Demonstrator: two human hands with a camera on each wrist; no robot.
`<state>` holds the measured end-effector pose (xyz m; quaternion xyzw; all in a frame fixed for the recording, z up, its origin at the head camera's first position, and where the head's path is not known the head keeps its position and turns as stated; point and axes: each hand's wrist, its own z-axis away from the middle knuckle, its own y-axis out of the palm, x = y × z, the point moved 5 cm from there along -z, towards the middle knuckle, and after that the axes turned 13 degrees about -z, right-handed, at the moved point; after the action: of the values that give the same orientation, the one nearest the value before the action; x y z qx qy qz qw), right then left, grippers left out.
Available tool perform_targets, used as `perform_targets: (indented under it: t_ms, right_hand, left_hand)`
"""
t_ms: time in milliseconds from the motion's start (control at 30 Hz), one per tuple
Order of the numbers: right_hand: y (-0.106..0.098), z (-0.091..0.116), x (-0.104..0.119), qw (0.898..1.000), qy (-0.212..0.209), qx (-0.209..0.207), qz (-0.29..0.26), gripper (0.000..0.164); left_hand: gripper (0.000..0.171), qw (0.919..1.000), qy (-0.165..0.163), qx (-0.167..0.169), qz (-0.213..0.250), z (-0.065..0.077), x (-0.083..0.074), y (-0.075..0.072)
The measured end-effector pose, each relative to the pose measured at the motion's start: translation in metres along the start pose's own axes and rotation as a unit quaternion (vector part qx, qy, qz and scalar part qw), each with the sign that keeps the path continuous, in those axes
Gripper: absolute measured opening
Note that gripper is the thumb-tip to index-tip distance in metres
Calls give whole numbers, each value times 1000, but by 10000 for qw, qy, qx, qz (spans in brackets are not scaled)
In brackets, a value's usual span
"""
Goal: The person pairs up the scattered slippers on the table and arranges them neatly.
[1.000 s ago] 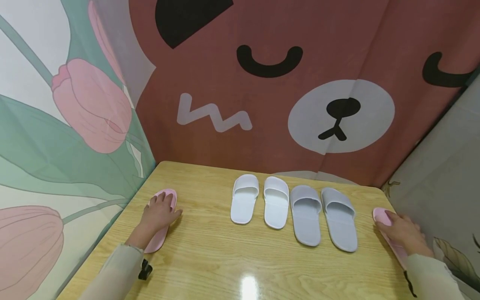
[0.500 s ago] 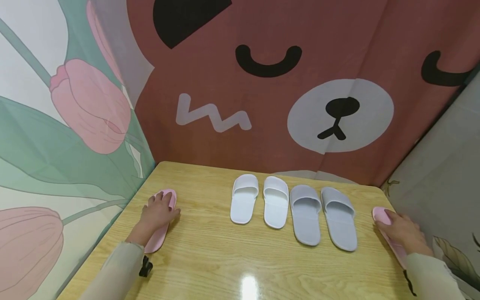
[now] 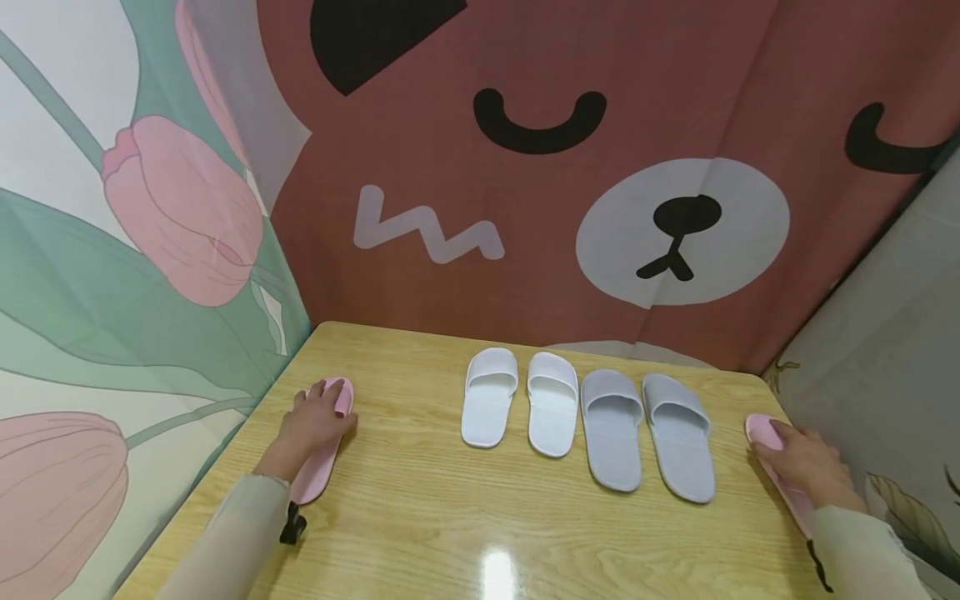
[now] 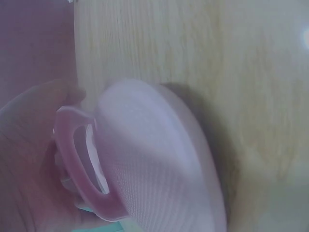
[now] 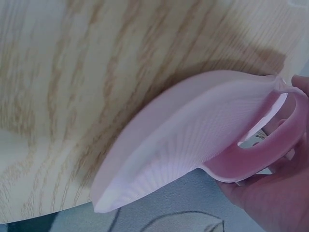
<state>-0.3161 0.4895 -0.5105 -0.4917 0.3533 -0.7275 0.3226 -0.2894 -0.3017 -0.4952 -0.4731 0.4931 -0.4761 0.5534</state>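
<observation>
At the table's left side my left hand (image 3: 311,429) holds a pink slipper (image 3: 318,477) by its upper band, with the thumb on the inner side. In the left wrist view the band (image 4: 72,164) lies against the palm, and the ribbed sole (image 4: 154,169) shows beside it. On the far right my right hand (image 3: 810,468) grips another pink slipper (image 3: 762,428) with the thumb over its band. The right wrist view shows that slipper's sole (image 5: 174,137) tilted at the table edge, the fingers around the band (image 5: 270,154). Some fingertips are hidden behind the bands.
Two white slippers, one left (image 3: 484,417) and one right (image 3: 552,425), stand near the table's back. Right of them lie two grey slippers, one (image 3: 613,454) beside the other (image 3: 684,458). Printed cloths surround the wooden table (image 3: 420,508), a bear one (image 3: 420,292) behind.
My left hand has shifted slightly left on its slipper, the thumb drawing closer to it. The right hand and the white and grey slippers have stayed put.
</observation>
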Motion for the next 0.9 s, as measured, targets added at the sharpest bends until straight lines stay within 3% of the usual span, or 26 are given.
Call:
perform_targets:
  t_ms: [900]
  right_hand:
    - [0,-2,3,10000,47,46,29,103]
  left_hand:
    - [78,9999,-38,10,-140,-6,0,-4]
